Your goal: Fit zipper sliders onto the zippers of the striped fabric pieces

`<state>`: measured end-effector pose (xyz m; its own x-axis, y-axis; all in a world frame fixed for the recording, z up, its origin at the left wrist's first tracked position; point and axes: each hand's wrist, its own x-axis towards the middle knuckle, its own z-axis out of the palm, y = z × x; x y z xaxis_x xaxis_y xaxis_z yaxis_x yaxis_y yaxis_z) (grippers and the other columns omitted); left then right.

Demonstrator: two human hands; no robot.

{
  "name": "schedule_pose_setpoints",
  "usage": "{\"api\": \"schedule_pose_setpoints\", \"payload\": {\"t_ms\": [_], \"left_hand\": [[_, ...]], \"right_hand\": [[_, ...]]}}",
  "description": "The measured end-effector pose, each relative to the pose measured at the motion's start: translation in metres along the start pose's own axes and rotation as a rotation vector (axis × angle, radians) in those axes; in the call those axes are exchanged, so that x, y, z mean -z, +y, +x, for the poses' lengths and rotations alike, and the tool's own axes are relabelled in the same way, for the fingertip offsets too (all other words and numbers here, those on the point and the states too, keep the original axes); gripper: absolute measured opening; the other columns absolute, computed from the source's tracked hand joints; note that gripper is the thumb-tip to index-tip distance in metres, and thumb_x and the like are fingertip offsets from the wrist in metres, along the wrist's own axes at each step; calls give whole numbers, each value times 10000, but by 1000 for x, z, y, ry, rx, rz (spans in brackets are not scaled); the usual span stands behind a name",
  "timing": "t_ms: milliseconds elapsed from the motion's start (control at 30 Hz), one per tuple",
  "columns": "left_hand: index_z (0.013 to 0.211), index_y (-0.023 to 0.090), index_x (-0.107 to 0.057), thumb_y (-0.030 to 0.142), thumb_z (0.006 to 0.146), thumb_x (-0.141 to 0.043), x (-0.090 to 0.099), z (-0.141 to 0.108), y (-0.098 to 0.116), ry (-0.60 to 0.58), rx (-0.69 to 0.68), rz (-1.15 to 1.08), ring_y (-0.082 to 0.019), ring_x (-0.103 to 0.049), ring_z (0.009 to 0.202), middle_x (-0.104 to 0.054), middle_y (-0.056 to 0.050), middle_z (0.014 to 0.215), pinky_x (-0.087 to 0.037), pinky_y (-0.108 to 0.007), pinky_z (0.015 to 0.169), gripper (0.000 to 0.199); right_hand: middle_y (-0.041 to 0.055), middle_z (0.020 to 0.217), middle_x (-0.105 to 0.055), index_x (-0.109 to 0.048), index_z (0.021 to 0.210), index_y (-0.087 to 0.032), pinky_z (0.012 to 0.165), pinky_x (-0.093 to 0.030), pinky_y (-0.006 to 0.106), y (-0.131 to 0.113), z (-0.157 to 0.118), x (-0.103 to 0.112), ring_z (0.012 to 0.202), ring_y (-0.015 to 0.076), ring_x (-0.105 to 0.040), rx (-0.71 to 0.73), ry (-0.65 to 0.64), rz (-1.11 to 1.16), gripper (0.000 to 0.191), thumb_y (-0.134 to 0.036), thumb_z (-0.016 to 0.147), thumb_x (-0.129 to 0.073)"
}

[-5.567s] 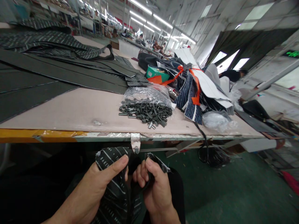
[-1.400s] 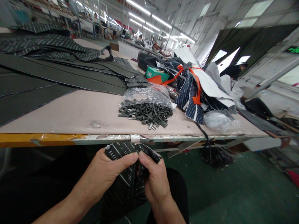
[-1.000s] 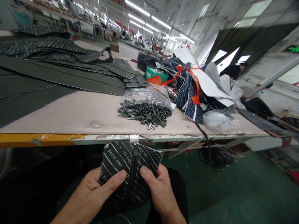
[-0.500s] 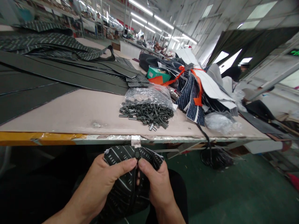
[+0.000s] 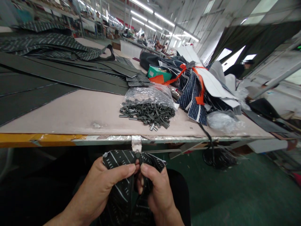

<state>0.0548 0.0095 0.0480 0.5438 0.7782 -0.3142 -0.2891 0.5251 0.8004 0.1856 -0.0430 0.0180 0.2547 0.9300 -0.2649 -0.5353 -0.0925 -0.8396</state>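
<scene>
A dark fabric piece (image 5: 120, 158) with white printed lettering and dashed lines is held just below the table's front edge. My left hand (image 5: 107, 182) grips its left side, thumb on top. My right hand (image 5: 157, 185) pinches its right side the same way. The two thumbs nearly meet at a small dark zipper slider (image 5: 138, 154), which sits against a pale tab (image 5: 136, 143) hanging from the table edge. Under the slider the two dark edges spread apart, with fingertips showing in the gap. The lower fabric falls into shadow over my lap.
On the table (image 5: 70, 116) a clear plastic bag (image 5: 150, 94) spills a pile of dark zipper sliders (image 5: 150, 114). Dark panels (image 5: 70, 73) lie at left. A green box (image 5: 160, 73) and bundled navy printed pieces (image 5: 195, 97) with orange ties stand at right. A person (image 5: 237, 70) is farther back.
The edges below the slider have parted, and fingertips now show between them. My thumbs have shifted slightly down, and the fabric's top edge sits a little lower from the table edge.
</scene>
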Motion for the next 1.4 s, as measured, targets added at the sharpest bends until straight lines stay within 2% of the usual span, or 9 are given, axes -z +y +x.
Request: {"api": "schedule_pose_setpoints", "payload": {"t_ms": [100,433,567,733,867,1000,1167,1267,1400], "left_hand": [[656,186,-831,294,746,-827,-1,-1,0,-11,-18,12,-180,-698,537,-794,-47,579,-565,-242,565,141],[678,186,-839,272,759,-808,-1,2,-2,-9,-20,-7,-184,-712,527,-797,-52,576,-577,-240,564,122],[649,180,-826,284,760,-808,-1,1,-3,-20,-19,14,-182,-712,526,-795,-51,573,-577,-234,553,152],[640,175,-818,313,749,-833,4,0,-6,13,-7,49,-181,-714,531,-801,-49,585,-583,-238,568,176],[678,197,-832,295,723,-862,6,2,-7,12,-60,42,-177,-717,540,-805,-23,590,-586,-237,573,112],[635,188,-817,317,754,-849,6,6,-5,-1,-54,71,-172,-720,546,-806,-28,592,-587,-226,581,178],[665,189,-827,357,728,-884,10,11,-2,10,-12,62,-175,-720,543,-810,-25,610,-592,-229,568,188],[752,210,-839,437,728,-886,22,8,-7,55,24,129,-197,-752,634,-835,-17,700,-609,-238,623,233],[947,260,-857,507,730,-870,40,-7,-21,44,35,346,-263,-782,878,-863,-8,878,-628,-282,813,329]], "right_hand": [[-20,406,-516,-617,481,-162,392,-339,206,0,1,0,363,85,-429,8,4,-10,359,-399,692,-784],[-32,399,-485,-545,457,-177,383,-327,197,-1,-1,-1,346,73,-416,-3,12,-23,357,-366,680,-750],[-36,418,-484,-558,470,-172,377,-332,189,-2,-1,-1,348,71,-424,-1,21,-11,339,-350,682,-754],[-39,433,-513,-713,617,-140,370,-343,179,-1,0,-3,352,71,-429,-19,34,27,233,-355,669,-787],[-29,422,-515,-627,504,-153,377,-365,179,0,-1,-3,361,73,-439,-15,40,12,332,-374,681,-801],[-37,439,-527,-666,562,-151,369,-360,174,-2,1,-4,368,71,-435,-11,31,22,301,-379,684,-819],[-51,441,-516,-617,546,-169,372,-380,185,-3,11,-8,378,71,-409,2,42,46,374,-417,682,-861],[-41,530,-589,-710,695,-162,448,-445,195,-2,11,-1,447,85,-485,55,7,-11,319,-438,761,-857],[25,908,-766,-784,1069,-203,777,-561,275,-6,-2,18,808,173,-686,150,-122,-218,316,-435,857,-807]]}}
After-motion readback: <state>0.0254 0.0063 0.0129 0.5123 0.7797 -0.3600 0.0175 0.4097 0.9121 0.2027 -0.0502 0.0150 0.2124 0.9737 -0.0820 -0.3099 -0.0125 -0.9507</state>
